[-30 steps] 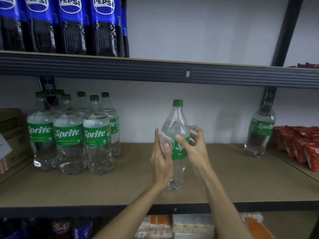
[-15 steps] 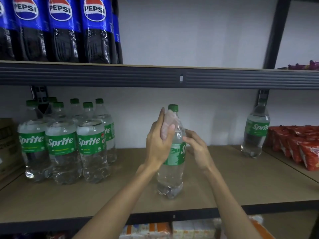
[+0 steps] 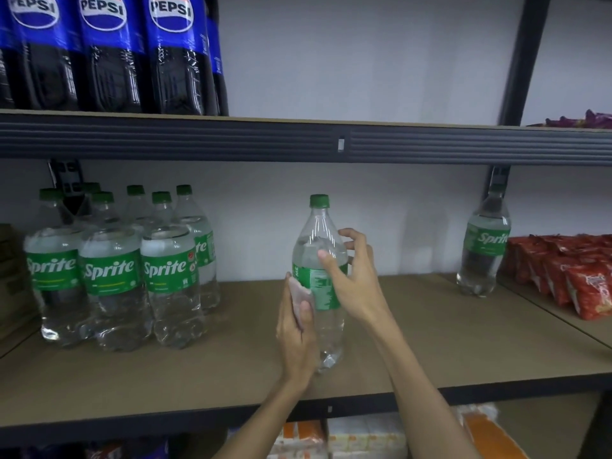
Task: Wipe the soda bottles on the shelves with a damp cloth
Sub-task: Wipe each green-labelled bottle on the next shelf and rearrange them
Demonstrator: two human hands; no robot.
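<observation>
Pale cloth (image 3: 299,298) pinched in left fingers (image 3: 285,303) against bottle (image 3: 323,226); right fingers (image 3: 356,238) curl round it.

Shop: shelves (image 3: 430,326) of soda bottles (image 3: 109,270)

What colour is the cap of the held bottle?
The cap is green; head view.

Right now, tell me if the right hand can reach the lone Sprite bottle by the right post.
Probably yes, once freed: the right hand grips the middle bottle while the left hand holds the cloth against it. Only bare shelf lies between it and the lone Sprite bottle.
</observation>
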